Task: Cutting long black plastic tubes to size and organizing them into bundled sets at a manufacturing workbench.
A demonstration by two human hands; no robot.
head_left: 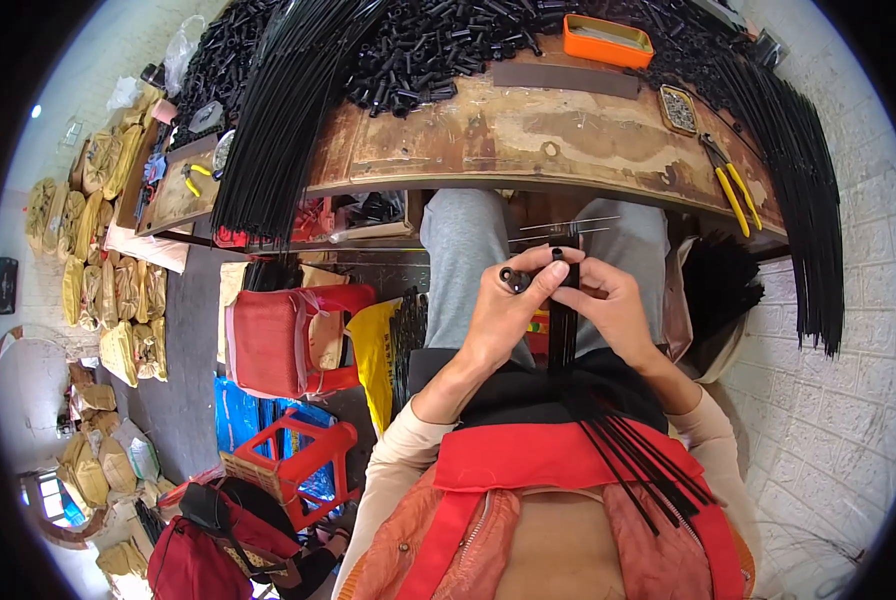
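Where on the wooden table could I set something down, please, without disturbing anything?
The widest bare patch is the front of the wooden table, nearer than the brown strip, between the left bundle of black rods and the yellow-handled pliers at right. Black tubular pieces crowd the back, and an orange tray sits behind the strip's right half.

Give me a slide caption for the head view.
Left hand holding black tubes, right hand close beside it, at a cluttered wooden table.
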